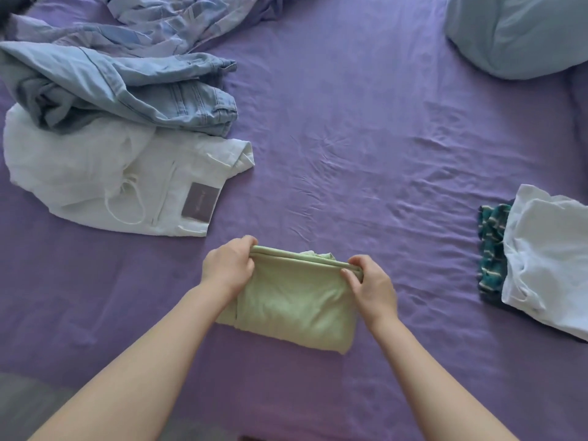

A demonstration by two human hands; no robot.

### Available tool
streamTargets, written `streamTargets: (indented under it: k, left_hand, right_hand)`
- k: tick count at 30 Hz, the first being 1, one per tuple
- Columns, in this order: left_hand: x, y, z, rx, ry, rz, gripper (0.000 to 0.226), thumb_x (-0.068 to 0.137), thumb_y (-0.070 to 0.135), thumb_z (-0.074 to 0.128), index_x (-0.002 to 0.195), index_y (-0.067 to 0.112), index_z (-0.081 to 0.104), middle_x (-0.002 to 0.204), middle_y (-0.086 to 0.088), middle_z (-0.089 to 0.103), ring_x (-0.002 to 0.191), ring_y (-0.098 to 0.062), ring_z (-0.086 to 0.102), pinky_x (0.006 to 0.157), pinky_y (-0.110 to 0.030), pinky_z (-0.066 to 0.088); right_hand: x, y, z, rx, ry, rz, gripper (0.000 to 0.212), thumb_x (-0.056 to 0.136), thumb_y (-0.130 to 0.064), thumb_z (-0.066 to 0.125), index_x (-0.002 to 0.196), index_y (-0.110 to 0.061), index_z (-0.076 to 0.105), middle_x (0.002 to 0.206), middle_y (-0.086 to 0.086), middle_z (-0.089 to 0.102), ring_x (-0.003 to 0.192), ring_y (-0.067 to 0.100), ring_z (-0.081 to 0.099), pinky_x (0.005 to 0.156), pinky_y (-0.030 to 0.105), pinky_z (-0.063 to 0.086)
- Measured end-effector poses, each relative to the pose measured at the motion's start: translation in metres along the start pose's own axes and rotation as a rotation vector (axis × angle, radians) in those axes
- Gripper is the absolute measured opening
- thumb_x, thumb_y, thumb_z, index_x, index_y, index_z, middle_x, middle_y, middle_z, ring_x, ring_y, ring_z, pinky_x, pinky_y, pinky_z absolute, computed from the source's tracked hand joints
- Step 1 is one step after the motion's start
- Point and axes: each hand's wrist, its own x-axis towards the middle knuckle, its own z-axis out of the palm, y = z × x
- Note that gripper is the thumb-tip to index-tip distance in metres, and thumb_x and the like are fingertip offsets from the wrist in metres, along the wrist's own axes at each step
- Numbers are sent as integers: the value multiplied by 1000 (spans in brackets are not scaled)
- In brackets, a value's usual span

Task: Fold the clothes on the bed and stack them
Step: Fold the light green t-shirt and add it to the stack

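Progress as I read it: left hand (229, 269) and right hand (369, 286) pinch green top (296, 305) at lower centre, stack (547, 265) started right, jeans (133, 90) and white pants (127, 183) upper left unfolded.

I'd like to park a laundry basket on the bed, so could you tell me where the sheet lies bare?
The widest bare purple sheet runs beyond the green garment, between the jeans and the pillow. The left is crowded: jeans atop white trousers. The folded stack fills the right edge.
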Motion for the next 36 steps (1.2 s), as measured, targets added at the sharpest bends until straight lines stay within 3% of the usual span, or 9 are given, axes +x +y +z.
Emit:
streamTargets:
  k: [7,10,14,19,22,25,27,30,36]
  left_hand:
    - [-7,1,16,152,430,329,43,72,-4,61,112,9,67,117,-14,63,109,-36,60,94,-49,43]
    - [-32,9,40,207,263,616,41,87,23,47,123,18,64,133,-10,57,127,-32,49,103,-55,30]
    - [-24,-3,57,333,16,534,59,89,54,29,136,25,48,145,-7,43,138,-28,23,103,-57,21]
    - [-3,-13,66,359,-105,541,62,90,60,24,137,28,47,146,-6,43,136,-34,36,105,-55,19]
    - [-6,-10,62,350,-117,519,63,90,60,21,140,28,43,148,-4,40,137,-33,34,107,-54,14]
    - [-10,-18,59,286,-88,248,69,91,65,12,149,32,-6,158,-1,-12,146,-27,-10,112,-57,-7]
    - [-10,-24,58,162,-136,-1,71,89,69,17,142,41,-21,154,-3,-31,142,-28,-25,114,-55,-4]
    - [-10,-14,44,1,-157,-117,72,90,64,36,149,43,-1,158,-12,-10,145,-32,-4,115,-48,14]
    - [-5,16,24,-372,-184,-285,66,85,30,63,144,33,35,138,-15,36,121,-32,43,104,-34,35]
  right_hand:
    - [-7,-10,30,-291,185,-128,42,82,-17,69,122,-9,60,129,14,55,123,35,49,94,46,43]
    - [-31,-18,47,-403,146,-247,48,88,-34,60,133,-17,54,144,16,44,135,36,37,107,51,31]
    - [-34,-11,68,-565,-45,-248,58,90,-53,31,139,-26,46,150,14,34,139,38,27,109,55,13]
    - [-20,0,86,-634,-136,-206,61,91,-56,24,143,-27,36,152,13,29,141,36,23,108,58,11]
    - [-19,2,85,-665,-208,-168,61,89,-61,6,146,-38,-2,155,3,-12,142,30,-19,113,54,-9]
    - [-25,5,80,-594,-210,-58,56,95,-54,10,136,-42,-26,146,-6,-36,130,21,-43,113,54,-14]
    - [-34,-3,76,-550,-170,47,63,99,-46,27,139,-40,-21,147,-1,-35,136,24,-35,115,55,2]
    - [-41,-24,70,-413,-4,182,68,93,-38,52,149,-30,14,157,18,-1,144,37,11,105,50,33]
    - [-36,-34,57,-239,-61,308,59,95,-14,41,147,-38,24,154,11,16,130,29,32,99,35,38]
